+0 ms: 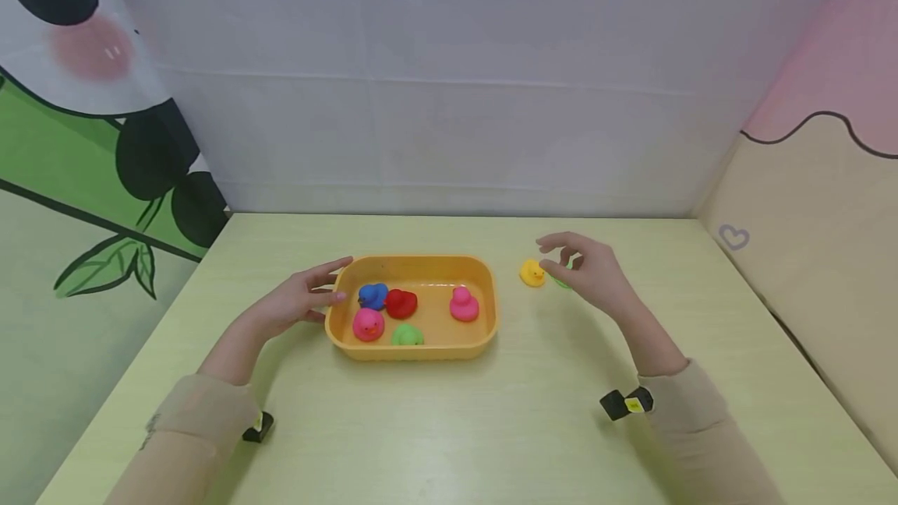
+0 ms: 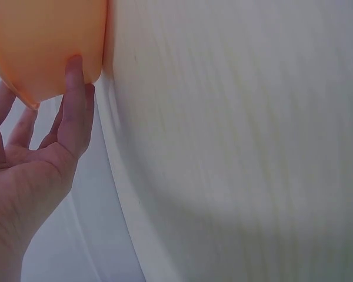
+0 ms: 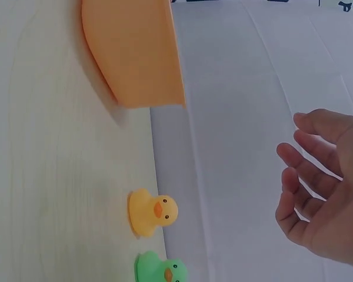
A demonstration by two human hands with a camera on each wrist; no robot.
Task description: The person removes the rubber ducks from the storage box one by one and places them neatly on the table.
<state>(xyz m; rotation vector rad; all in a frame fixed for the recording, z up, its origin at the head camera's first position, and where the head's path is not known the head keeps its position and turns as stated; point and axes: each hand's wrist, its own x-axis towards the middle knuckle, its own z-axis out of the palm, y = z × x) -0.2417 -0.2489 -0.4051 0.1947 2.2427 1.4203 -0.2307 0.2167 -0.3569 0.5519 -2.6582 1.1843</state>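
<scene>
An orange tub [image 1: 435,352] holds several small rubber ducks: a blue duck [image 1: 372,296], a red duck [image 1: 401,304], a green duck [image 1: 408,334] and two pink ones. My left hand [image 1: 298,302] grips its left end, with a fingertip over the rim and others against the outer wall. In the left wrist view, one finger presses the side of the tub [image 2: 41,47]. Loosely curved around nothing, my right hand [image 1: 585,271] hovers above a yellow duck [image 3: 150,212] and a second green duck [image 3: 159,269], which it partly hides in the head view.
The pale wooden table [image 1: 449,427] ends at a white cloth backdrop [image 1: 449,139]. Printed panels stand along the left and right sides. The yellow and second green ducks sit to the right of the tub.
</scene>
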